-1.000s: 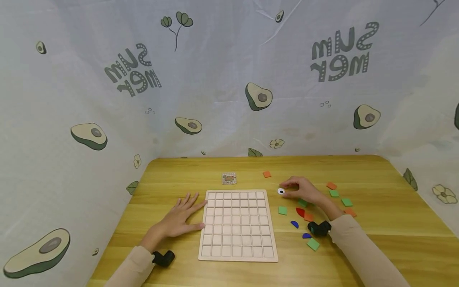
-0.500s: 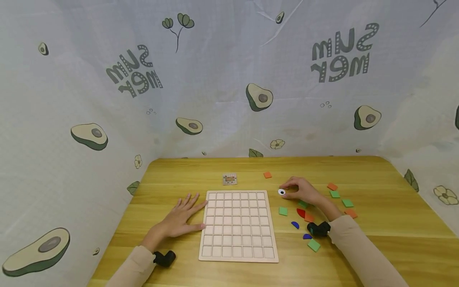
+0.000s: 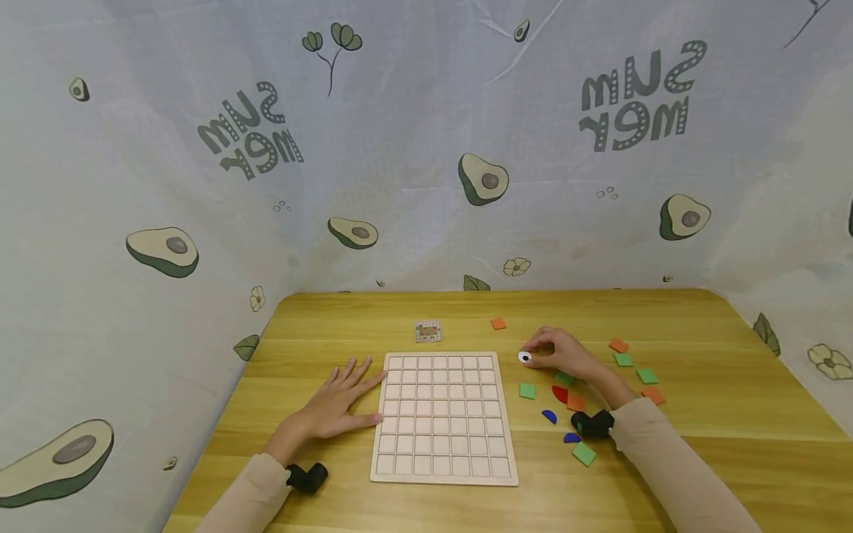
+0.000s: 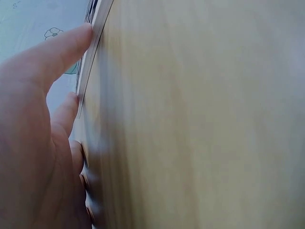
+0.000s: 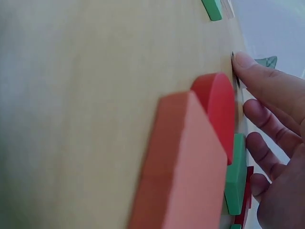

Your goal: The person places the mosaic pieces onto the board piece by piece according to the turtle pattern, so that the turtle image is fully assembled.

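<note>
A pale wooden grid board with rows of square recesses lies on the table. My left hand rests flat with spread fingers at the board's left side, thumb and index fingertips at its edge. In the left wrist view, the thumb meets the board's edge. To the right of the board, my right hand pinches a white round eye piece with a black dot, close over the table. The thumb lies against the thin piece in the right wrist view, and the other fingers are bent.
Around the right hand lie a green square, a red piece, an orange square, two blue half-rounds and several more squares. Behind the board are a small picture card and an orange square. A printed cloth hangs behind.
</note>
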The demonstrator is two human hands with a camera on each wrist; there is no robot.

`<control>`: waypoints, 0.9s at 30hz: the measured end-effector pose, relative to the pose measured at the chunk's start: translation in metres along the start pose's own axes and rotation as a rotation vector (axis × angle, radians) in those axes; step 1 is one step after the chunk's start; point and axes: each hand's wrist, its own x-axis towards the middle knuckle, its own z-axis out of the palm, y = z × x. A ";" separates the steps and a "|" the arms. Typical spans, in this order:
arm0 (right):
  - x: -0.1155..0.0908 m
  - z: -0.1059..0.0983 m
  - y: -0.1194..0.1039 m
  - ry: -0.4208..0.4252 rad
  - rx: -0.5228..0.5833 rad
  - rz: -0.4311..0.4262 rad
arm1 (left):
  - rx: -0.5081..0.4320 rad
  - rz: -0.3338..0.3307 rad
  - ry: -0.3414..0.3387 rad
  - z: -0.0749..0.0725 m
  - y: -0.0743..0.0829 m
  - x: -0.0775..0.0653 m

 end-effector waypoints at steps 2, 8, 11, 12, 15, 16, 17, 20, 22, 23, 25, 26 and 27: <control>0.001 -0.001 0.000 -0.003 0.000 0.005 | -0.002 -0.002 -0.004 0.000 -0.001 0.000; 0.001 -0.003 -0.004 0.014 -0.005 0.055 | -0.007 -0.005 -0.012 0.000 -0.002 0.001; 0.000 -0.003 -0.008 0.023 0.011 0.078 | -0.008 -0.006 -0.016 0.000 -0.002 0.001; 0.000 -0.003 -0.010 0.024 0.017 0.082 | -0.010 -0.007 -0.017 0.000 -0.002 0.001; 0.000 -0.003 -0.017 0.028 0.030 0.092 | -0.007 -0.007 -0.015 0.000 -0.001 0.002; 0.000 -0.002 -0.019 0.029 0.034 0.088 | -0.008 -0.008 -0.015 0.000 -0.001 0.002; 0.000 -0.002 -0.022 0.032 0.039 0.082 | -0.006 -0.008 -0.015 0.000 -0.001 0.003; 0.002 -0.001 -0.031 0.038 0.044 0.053 | -0.004 -0.013 -0.017 -0.001 0.000 0.003; 0.004 0.001 -0.038 0.039 0.036 0.027 | -0.007 -0.014 -0.019 -0.002 0.000 0.002; 0.006 0.002 -0.041 0.039 0.033 0.018 | -0.008 -0.014 -0.020 -0.002 0.000 0.002; 0.009 0.005 -0.048 0.039 0.027 0.002 | -0.012 -0.013 -0.021 -0.002 0.000 0.001; 0.011 0.007 -0.052 0.038 0.031 0.000 | -0.016 -0.013 -0.020 -0.003 0.000 0.001; 0.013 0.009 -0.056 0.040 0.035 -0.008 | -0.018 -0.012 -0.019 -0.003 0.000 0.001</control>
